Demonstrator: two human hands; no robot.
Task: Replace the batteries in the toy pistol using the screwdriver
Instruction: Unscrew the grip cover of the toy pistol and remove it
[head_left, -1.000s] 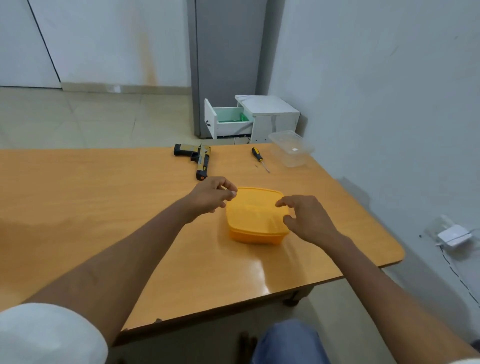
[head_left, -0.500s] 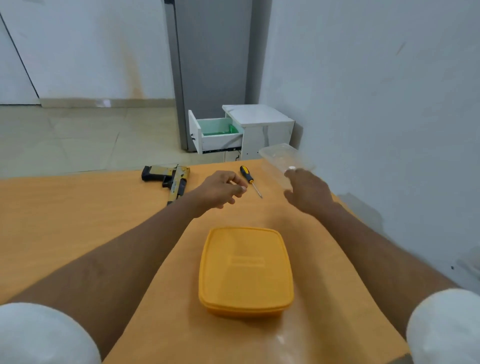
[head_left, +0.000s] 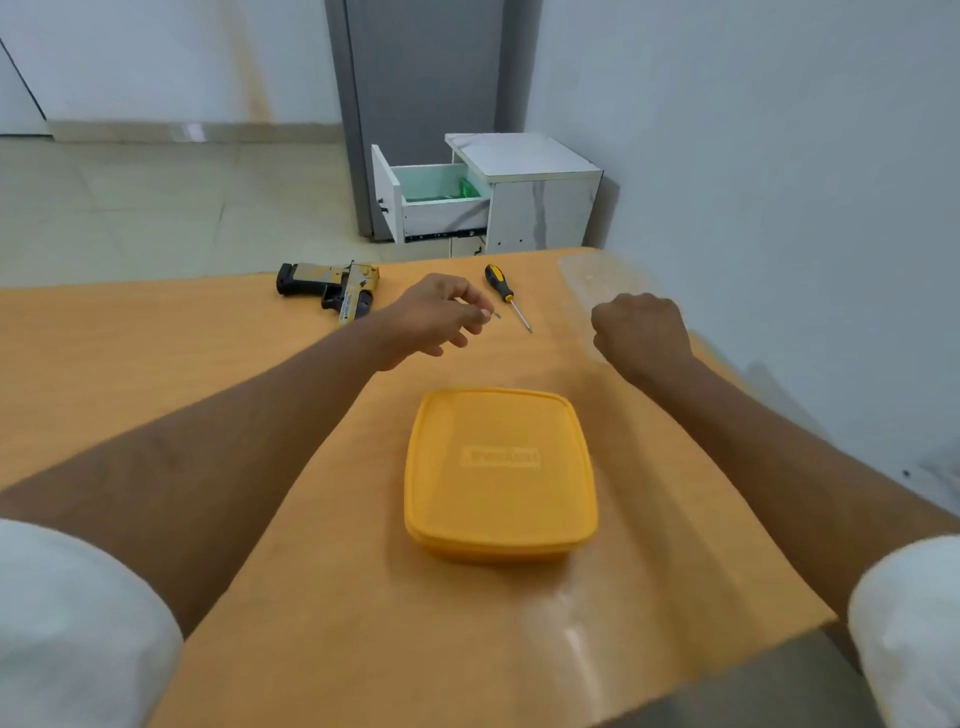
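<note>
Bare left hand (head_left: 434, 319) pinches something tiny beside the screwdriver (head_left: 506, 296); right hand (head_left: 641, 332) hovers fisted, empty.

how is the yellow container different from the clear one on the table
The yellow lidded plastic container is opaque, while the clear plastic container is see-through. The yellow container has its lid on; the clear container shows none. The yellow container sits near the person between the forearms, while the clear container lies at the far right corner of the orange table, just beyond the right hand. Both rest on the table, untouched.
</note>
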